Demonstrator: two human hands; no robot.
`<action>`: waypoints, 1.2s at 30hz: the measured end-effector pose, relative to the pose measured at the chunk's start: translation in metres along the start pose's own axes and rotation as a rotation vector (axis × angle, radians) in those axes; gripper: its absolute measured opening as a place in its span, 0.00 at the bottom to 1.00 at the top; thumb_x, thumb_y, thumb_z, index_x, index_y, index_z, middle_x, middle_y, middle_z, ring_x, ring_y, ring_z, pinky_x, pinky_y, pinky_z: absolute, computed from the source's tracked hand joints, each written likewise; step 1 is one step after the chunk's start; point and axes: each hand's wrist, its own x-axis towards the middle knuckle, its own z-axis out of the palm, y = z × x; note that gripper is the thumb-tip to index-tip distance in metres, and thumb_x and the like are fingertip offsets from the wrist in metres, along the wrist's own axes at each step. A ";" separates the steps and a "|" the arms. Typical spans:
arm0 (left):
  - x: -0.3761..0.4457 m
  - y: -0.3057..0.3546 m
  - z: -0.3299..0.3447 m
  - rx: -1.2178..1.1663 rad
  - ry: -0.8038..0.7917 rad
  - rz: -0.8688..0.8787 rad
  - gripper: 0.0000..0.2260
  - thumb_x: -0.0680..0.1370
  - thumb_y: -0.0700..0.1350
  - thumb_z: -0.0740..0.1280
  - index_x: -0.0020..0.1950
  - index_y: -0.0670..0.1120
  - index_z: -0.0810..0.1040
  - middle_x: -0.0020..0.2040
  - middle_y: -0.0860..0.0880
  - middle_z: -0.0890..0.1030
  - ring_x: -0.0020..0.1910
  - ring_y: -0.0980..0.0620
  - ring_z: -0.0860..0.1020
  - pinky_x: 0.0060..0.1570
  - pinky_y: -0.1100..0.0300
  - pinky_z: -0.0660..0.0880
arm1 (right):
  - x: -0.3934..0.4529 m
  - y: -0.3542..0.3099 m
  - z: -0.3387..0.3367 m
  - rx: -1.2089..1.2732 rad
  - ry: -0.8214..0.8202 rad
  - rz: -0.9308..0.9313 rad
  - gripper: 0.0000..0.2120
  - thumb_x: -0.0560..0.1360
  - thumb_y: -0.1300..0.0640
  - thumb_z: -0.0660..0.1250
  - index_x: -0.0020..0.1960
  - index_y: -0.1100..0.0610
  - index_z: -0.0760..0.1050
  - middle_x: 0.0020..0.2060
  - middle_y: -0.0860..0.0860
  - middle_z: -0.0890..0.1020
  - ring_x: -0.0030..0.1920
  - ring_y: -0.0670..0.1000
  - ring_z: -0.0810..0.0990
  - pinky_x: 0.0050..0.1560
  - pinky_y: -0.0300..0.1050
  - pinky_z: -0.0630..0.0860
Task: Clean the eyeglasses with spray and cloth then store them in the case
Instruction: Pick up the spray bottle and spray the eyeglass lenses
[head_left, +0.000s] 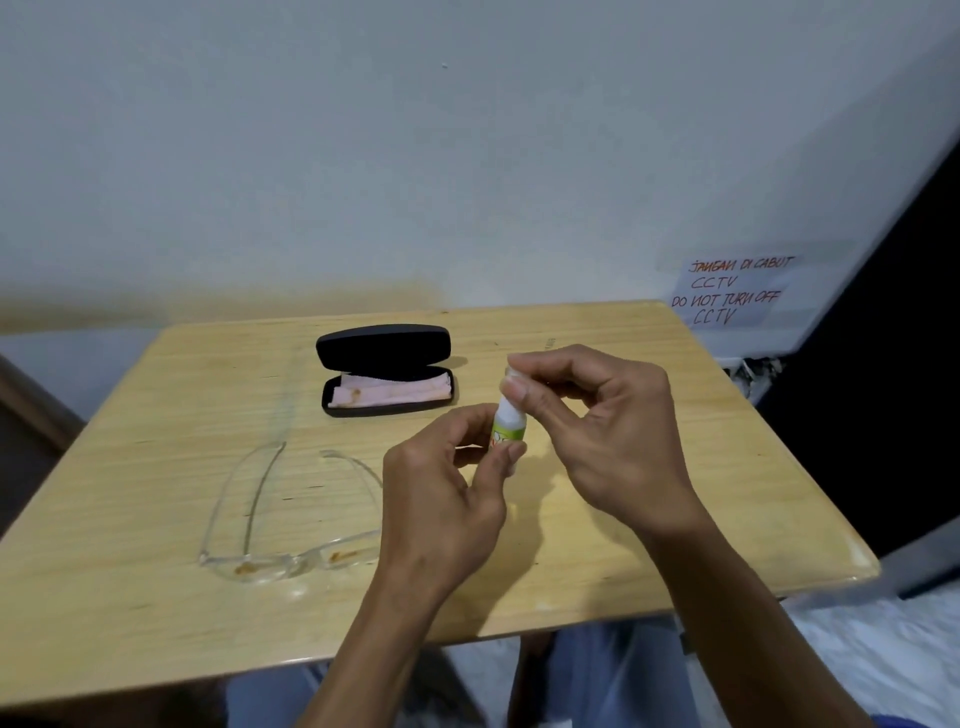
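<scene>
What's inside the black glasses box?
The open black eyeglass case holds a folded pink cleaning cloth with a brownish stain near its left end. The cloth covers most of the case's bottom, so anything lying under it can't be seen.

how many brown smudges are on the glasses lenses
2, one on each lens of the clear eyeglasses lying on the wooden table: one smudge on the left lens, the other smudge on the right lens beside the left hand.
</scene>
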 end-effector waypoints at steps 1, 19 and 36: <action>0.000 0.000 -0.001 -0.002 -0.004 0.000 0.10 0.73 0.40 0.75 0.53 0.48 0.84 0.39 0.55 0.86 0.38 0.61 0.84 0.43 0.66 0.80 | 0.001 -0.001 -0.001 0.003 -0.019 -0.003 0.07 0.73 0.61 0.77 0.51 0.55 0.86 0.43 0.44 0.88 0.46 0.44 0.87 0.51 0.43 0.83; -0.010 -0.008 0.000 -0.076 -0.059 -0.114 0.11 0.72 0.37 0.76 0.52 0.49 0.85 0.42 0.58 0.86 0.40 0.63 0.85 0.44 0.68 0.80 | 0.027 -0.004 -0.038 0.202 0.008 -0.025 0.09 0.73 0.67 0.74 0.51 0.57 0.83 0.46 0.49 0.89 0.48 0.48 0.88 0.52 0.41 0.81; 0.002 -0.013 0.012 -0.157 0.089 -0.214 0.12 0.70 0.38 0.77 0.52 0.46 0.85 0.45 0.52 0.87 0.44 0.57 0.86 0.45 0.66 0.81 | -0.023 0.120 -0.026 -0.644 0.146 0.285 0.04 0.71 0.54 0.78 0.46 0.51 0.86 0.42 0.51 0.87 0.50 0.56 0.84 0.52 0.58 0.80</action>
